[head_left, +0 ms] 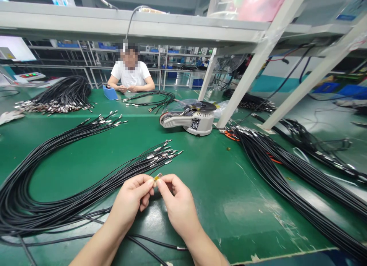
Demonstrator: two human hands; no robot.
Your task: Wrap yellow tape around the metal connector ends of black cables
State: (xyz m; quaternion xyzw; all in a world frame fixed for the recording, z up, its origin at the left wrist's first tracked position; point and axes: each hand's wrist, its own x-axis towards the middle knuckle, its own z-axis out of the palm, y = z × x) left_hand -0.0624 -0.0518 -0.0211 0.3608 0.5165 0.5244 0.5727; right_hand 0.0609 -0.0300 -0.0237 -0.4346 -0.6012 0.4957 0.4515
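At the near middle of the bench, my left hand [132, 194] and my right hand [180, 201] meet fingertip to fingertip. Both pinch a small metal cable connector [159, 175] with a bit of amber tape [156, 178] around its base. The connector's tip points up and away to the right; the rest of its cable is mostly hidden by my hands. Just beyond my left hand lie the connector ends of a curved bundle of black cables [34, 170]. A loose cable end [181, 248] rests on the bench between my forearms.
A round tape dispenser [197, 122] stands ahead on the green bench [200, 163]. Long black cables [282, 182] lie along the right, near slanted white posts [252, 67]. Across the bench sits a person [133, 77] beside a blue holder [110, 93]. Another cable pile [65, 94] is at far left.
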